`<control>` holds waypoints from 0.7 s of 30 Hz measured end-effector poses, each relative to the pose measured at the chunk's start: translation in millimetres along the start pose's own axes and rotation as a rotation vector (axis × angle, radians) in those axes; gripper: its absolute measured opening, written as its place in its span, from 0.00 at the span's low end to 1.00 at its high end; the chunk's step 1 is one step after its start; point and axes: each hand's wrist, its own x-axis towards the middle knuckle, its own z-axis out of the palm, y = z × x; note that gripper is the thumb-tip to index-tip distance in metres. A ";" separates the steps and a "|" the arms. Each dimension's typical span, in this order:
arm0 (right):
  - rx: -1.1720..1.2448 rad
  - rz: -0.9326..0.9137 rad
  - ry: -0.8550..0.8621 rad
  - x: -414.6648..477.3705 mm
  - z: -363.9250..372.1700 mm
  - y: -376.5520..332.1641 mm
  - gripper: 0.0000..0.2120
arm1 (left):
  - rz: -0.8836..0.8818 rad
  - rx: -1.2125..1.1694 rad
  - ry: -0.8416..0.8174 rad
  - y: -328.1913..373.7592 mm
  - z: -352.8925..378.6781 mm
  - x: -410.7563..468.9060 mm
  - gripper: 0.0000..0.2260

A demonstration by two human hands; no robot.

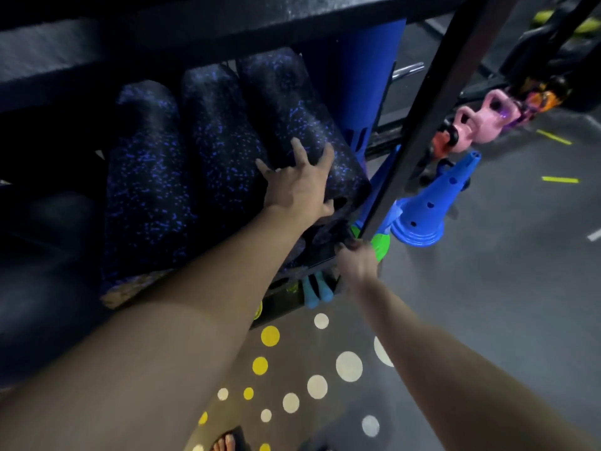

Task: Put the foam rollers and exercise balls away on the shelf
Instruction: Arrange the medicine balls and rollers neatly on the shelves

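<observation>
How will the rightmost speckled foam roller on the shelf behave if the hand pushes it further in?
Probably light for its size: the speckled foam roller shows a hollow core at its end. It should stay stiff: it lies straight under the left hand. Being round, it may roll sideways, though the neighbouring roller likely blocks that.

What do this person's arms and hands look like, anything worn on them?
Both arms are bare as far as the frame shows, no sleeves. The left hand and right hand have no gloves, and no watch, ring or band shows; the right is blurred.
</observation>
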 end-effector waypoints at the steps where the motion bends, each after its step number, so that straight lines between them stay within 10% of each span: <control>1: 0.049 0.003 -0.088 7.6 9.2 -0.2 0.05 | 0.012 -0.006 0.011 -2.3 0.7 0.2 0.45; 6: 0.245 0.091 -0.142 66.4 58.0 13.7 0.20 | 0.029 -0.032 0.111 -8.4 4.0 -3.9 0.43; 21: 0.297 0.069 0.190 -2.0 77.6 29.0 0.24 | 0.079 -0.057 0.368 -15.9 13.8 -13.5 0.38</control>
